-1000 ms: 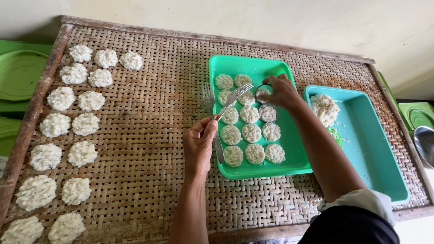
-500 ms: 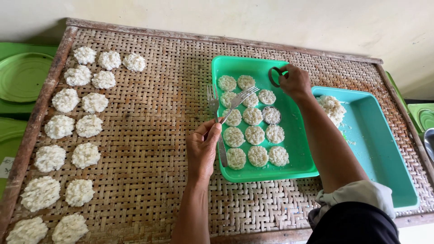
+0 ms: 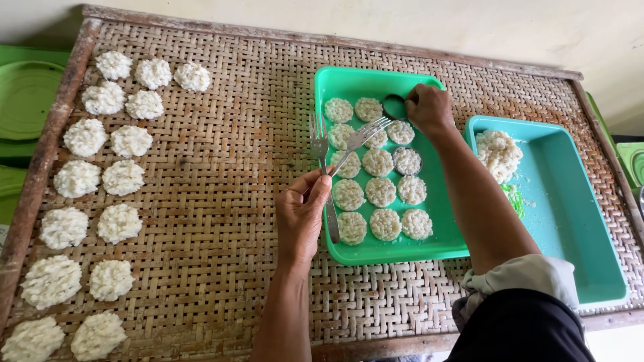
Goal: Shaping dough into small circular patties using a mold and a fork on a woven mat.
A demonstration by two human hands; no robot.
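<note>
My left hand (image 3: 302, 216) grips two metal forks (image 3: 339, 151) at the left rim of a green tray (image 3: 396, 253). One fork points up along the rim. The other reaches over the round white rice cakes (image 3: 380, 191) lined up in the tray. My right hand (image 3: 429, 107) is at the tray's far end, fingers closed on a small round metal ring mould (image 3: 394, 106) that rests on the tray floor beside the farthest cakes.
A teal tray (image 3: 570, 221) on the right holds a heap of white rice (image 3: 498, 151). Several rice cakes (image 3: 111, 177) lie in two columns on the left of the woven bamboo mat (image 3: 221, 201). Green plates (image 3: 27, 94) sit beyond the mat's left edge.
My right hand has carried the ring mould from the tray's right side to its far end. My left hand stays at the tray's left rim with the forks.
</note>
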